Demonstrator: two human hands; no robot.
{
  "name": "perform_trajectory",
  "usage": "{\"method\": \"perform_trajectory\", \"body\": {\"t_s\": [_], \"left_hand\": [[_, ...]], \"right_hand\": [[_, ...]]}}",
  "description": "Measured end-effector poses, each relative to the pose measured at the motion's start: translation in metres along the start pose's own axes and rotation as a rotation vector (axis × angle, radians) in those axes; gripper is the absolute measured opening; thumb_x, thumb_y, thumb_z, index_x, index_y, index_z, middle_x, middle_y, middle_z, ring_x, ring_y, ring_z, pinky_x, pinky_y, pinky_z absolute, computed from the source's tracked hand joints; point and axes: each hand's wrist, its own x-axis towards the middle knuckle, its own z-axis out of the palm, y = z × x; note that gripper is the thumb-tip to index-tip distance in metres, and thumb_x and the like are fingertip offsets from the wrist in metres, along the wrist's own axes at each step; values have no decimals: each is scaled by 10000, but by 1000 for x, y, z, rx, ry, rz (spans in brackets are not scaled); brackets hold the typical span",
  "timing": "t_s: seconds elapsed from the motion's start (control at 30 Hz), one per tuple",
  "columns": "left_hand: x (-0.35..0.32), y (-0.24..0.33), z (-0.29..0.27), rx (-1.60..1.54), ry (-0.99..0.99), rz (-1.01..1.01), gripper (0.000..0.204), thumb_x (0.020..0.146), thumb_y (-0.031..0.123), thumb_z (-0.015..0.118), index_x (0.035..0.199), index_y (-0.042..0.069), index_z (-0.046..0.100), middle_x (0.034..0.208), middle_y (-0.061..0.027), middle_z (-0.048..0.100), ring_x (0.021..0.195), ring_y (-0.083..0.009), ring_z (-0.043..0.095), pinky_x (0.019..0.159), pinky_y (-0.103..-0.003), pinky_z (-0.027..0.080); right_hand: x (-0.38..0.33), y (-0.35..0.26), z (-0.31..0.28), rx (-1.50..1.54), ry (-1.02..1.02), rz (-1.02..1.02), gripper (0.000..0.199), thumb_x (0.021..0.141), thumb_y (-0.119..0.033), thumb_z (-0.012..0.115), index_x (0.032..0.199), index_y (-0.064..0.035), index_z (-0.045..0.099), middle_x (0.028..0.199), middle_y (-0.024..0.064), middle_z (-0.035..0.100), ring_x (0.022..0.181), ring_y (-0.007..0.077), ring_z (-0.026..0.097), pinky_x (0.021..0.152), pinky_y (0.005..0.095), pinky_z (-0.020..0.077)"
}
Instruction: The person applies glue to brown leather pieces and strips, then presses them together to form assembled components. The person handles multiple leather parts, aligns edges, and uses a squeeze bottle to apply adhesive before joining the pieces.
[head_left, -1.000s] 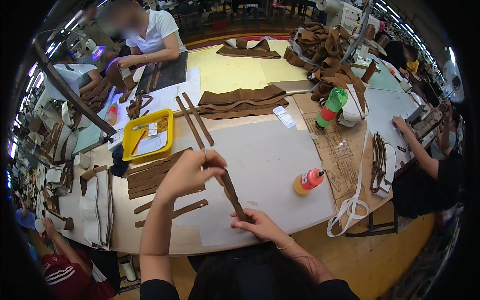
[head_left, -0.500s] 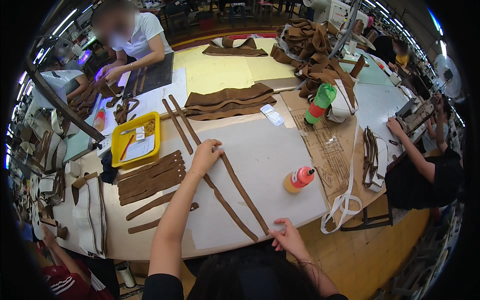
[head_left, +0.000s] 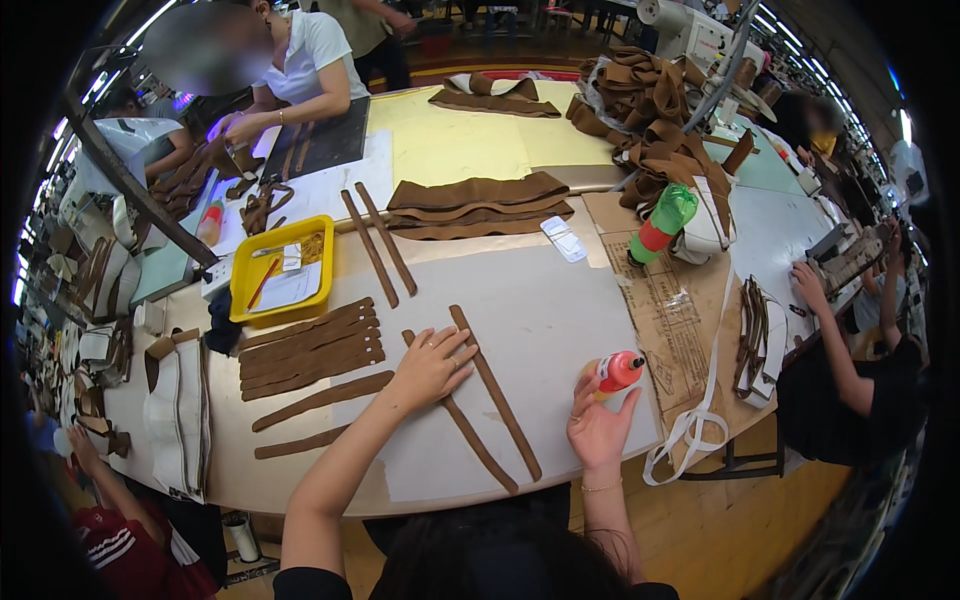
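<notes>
My left hand [head_left: 435, 368] lies open, palm down, across two long brown strips, the left strip [head_left: 468, 440] and the right strip [head_left: 500, 400], which lie side by side on a pale sheet [head_left: 570, 300]. Its fingertips reach the right strip. At the right, my right hand [head_left: 603, 430] is at a small bottle [head_left: 617, 370] with a red upper part and dark tip. The fingers overlap the bottle's near left side, while the thumb stands apart from them. Whether they touch it I cannot tell. Two shorter brown strips [head_left: 385, 240] lie beyond my left hand.
Left of the sheet are a row of brown pieces [head_left: 310, 350] and a yellow tray [head_left: 326, 290] with papers. Farther back lie stacked brown bands [head_left: 480, 205], a white packet [head_left: 563, 240] and a green bottle [head_left: 660, 230]. A white tape [head_left: 690, 430] hangs over the right edge. Other people work around the table.
My left hand has come nearer and flattened over the long strips. My right hand has moved from the strips' near end up to the red-topped bottle. The whole view has shifted slightly.
</notes>
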Motion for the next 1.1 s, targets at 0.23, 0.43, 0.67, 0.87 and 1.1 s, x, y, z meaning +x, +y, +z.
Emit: {"method": "perform_trajectory", "body": {"t_s": [0.23, 0.43, 0.67, 0.87, 1.1], "left_hand": [[0, -6, 6, -54, 87, -78, 382, 921, 316, 537, 1220, 84, 586, 1323, -99, 515, 1254, -253, 445, 1040, -432, 329], [5, -15, 2, -53, 103, -144, 443, 883, 338, 583, 1219, 51, 572, 1301, -101, 518, 1239, -240, 449, 1006, -414, 345], [11, -13, 1, -54, 134, -189, 530, 810, 421, 649, 1186, 54, 583, 1256, -89, 524, 1192, -231, 471, 958, -401, 366], [9, -14, 12, -56, 212, -214, 548, 816, 445, 635, 1171, 30, 582, 1253, -95, 545, 1218, -238, 455, 979, -408, 356], [5, -15, 16, -79, 232, -228, 554, 817, 452, 633, 1171, 29, 578, 1257, -98, 546, 1230, -234, 444, 1000, -427, 345]], "right_hand": [[24, 1, 8, -255, 362, -162, 536, 862, -463, 590, 1187, -45, 510, 1124, 138, 617, 1056, 255, 612, 826, 386, 536], [61, 15, 0, -977, 137, -293, 497, 846, -306, 669, 1251, -99, 467, 1156, 79, 562, 1064, 227, 574, 854, 385, 520], [167, 45, 27, -1540, -137, -346, 467, 794, -227, 769, 1150, -51, 524, 1027, 20, 589, 927, 132, 569, 805, 277, 483], [218, 70, 7, -2036, -257, -464, 505, 734, -312, 814, 1069, -6, 592, 946, 76, 666, 814, 164, 636, 701, 283, 510], [233, 79, -1, -2293, -426, -509, 529, 713, -330, 820, 1064, -12, 584, 919, 94, 679, 786, 182, 664, 684, 290, 525]]}}
